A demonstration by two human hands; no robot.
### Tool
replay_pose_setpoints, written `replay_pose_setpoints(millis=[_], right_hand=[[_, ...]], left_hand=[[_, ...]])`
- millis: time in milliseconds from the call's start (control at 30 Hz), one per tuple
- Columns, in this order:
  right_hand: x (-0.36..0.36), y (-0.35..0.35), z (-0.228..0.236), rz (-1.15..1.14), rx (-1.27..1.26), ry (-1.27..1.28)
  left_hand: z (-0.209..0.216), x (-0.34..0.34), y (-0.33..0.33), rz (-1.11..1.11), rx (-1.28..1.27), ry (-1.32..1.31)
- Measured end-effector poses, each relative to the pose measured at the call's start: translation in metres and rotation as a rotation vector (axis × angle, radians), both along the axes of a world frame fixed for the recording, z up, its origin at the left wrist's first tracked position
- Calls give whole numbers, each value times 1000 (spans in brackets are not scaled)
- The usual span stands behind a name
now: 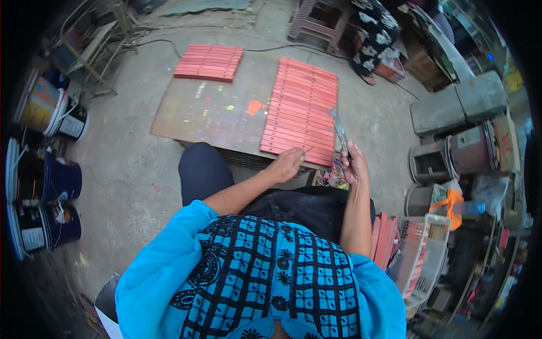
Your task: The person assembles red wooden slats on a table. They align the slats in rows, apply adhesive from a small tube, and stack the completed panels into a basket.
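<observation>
A long row of red-painted wooden strips (299, 107), with dark dots along them, lies side by side on a low board (212, 110). My left hand (287, 164) is at the near edge of this row, its fingers drawn together. A small reddish piece may be at its fingertips, too small to name. My right hand (354, 164) grips a slim grey metal tool (340, 133) beside the row's right edge. The tool points away from me and its forked-looking tip lies near the strips; its kind is unclear. Farther left, a shorter group of red strips (209, 62) rests on the board.
Lidded buckets (62, 169) line the left side. At right stand concrete blocks (460, 104), metal containers (429, 161) and a white plastic basket (420, 254), with more red strips (384, 240) beside it. Another person's patterned clothing (375, 34) shows beyond, near a plastic stool (319, 25).
</observation>
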State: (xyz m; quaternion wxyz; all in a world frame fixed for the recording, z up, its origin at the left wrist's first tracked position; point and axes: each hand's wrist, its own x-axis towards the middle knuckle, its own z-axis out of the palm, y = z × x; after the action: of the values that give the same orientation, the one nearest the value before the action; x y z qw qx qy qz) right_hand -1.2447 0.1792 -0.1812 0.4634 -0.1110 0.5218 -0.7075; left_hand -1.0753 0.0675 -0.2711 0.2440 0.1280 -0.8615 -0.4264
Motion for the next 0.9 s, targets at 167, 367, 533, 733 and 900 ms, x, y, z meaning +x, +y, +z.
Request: replay_pose_setpoints(millis=[167,367,533,733,900], right_hand=[[-12,3,-48,-6,247,159],[-3,-13,-40,104,754,1019],[-33,70,-4,-284,630,1199],[-109,244,65,-958,701,1172],[-190,441,48,-1222,1249,1004]], left_hand=[[2,-5,8,-17,139,37],[4,11,-3,185,262,-1],[7,15,-11,311,407,108],[-15,45,-62,518,249,99],[-17,62,-97,705,198,70]])
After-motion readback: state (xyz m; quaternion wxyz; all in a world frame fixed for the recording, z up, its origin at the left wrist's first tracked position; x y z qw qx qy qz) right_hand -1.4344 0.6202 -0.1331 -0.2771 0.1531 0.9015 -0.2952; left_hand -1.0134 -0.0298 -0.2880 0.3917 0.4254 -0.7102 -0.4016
